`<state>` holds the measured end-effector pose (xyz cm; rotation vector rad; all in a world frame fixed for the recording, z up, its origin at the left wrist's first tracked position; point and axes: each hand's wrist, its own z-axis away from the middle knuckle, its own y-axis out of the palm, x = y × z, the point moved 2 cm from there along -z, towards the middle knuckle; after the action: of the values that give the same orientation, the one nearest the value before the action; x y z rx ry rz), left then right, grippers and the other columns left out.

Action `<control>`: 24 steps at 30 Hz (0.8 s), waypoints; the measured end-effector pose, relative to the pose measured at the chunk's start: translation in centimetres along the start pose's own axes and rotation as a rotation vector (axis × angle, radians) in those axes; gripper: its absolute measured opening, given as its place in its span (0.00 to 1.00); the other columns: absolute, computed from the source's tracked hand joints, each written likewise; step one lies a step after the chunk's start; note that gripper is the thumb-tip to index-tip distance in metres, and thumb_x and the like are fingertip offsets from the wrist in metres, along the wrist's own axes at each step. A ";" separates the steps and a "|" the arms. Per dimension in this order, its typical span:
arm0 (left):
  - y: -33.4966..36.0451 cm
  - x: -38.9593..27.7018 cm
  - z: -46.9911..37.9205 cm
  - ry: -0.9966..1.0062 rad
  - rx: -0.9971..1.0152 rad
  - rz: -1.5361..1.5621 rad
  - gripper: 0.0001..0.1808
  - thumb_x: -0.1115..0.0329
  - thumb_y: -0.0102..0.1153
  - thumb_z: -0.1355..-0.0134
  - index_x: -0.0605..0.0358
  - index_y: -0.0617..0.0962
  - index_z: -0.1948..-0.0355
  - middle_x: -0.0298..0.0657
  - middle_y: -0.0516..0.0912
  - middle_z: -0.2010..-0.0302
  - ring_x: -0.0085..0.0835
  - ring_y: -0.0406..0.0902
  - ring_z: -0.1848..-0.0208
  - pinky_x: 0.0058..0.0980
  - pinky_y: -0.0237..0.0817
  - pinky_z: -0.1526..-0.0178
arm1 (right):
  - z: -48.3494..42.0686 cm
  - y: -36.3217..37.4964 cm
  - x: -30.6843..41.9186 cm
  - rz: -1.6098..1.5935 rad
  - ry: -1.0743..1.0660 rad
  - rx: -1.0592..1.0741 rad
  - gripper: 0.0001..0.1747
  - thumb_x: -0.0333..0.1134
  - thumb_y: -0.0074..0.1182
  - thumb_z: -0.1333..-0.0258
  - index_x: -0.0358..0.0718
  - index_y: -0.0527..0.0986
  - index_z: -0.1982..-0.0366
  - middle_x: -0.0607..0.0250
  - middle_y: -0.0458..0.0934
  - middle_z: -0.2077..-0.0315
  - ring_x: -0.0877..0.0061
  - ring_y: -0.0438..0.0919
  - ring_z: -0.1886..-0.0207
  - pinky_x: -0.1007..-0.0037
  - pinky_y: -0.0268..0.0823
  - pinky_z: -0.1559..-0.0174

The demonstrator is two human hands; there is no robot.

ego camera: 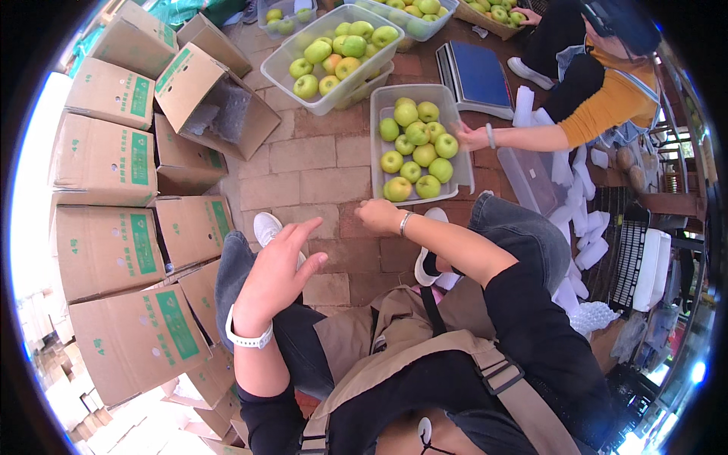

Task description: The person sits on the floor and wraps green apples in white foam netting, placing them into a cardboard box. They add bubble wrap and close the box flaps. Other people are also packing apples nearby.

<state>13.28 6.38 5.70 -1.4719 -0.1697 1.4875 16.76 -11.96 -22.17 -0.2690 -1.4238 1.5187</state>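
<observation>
My left hand (278, 273), with a white band on its wrist, is raised over the brick floor near my left knee; its fingers are apart and nothing is in it. My right hand (380, 216), wearing a silver bangle, is loosely curled just below the near edge of a clear plastic bin (381, 187). Its fingertips are partly hidden, so I cannot tell whether it holds anything. Green apples (418, 133) lie spread in one layer in that bin. A co-worker's hand (475, 137) touches the bin's right side.
A fuller bin of apples (272, 67) stands beyond, beside a blue-topped scale (478, 74). Cardboard boxes (105, 159) are stacked along the left; one open box (259, 122) holds bubble wrap. White foam sleeves (591, 253) lie at the right, near the seated co-worker (608, 108).
</observation>
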 end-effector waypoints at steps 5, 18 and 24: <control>0.6 0.3 -0.3 0.004 -0.013 0.008 0.25 0.66 0.56 0.43 0.60 0.69 0.44 0.51 0.75 0.55 0.47 0.73 0.53 0.36 0.65 0.52 | 1.1 2.4 0.0 -0.010 -0.009 0.111 0.09 0.33 0.51 0.55 0.36 0.75 0.70 0.50 0.77 0.66 0.56 0.78 0.63 0.58 0.71 0.61; 2.3 1.7 -2.1 -0.082 0.034 0.003 0.25 0.65 0.57 0.44 0.63 0.70 0.46 0.53 0.77 0.58 0.49 0.74 0.56 0.37 0.66 0.53 | 2.4 2.8 -5.7 -0.282 0.429 -0.213 0.09 0.31 0.46 0.51 0.38 0.77 0.72 0.47 0.79 0.68 0.54 0.78 0.63 0.56 0.71 0.62; 3.1 2.3 -3.5 -0.093 0.069 -0.054 0.25 0.64 0.57 0.44 0.64 0.70 0.46 0.54 0.77 0.55 0.50 0.74 0.54 0.38 0.65 0.51 | 1.9 4.4 -8.2 -0.344 0.515 -0.409 0.10 0.34 0.46 0.49 0.39 0.77 0.72 0.48 0.79 0.70 0.53 0.78 0.65 0.55 0.70 0.62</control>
<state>14.99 4.62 1.14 -1.3342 -0.2101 1.5043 17.15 -18.54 -29.01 -0.5848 -1.2655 0.7931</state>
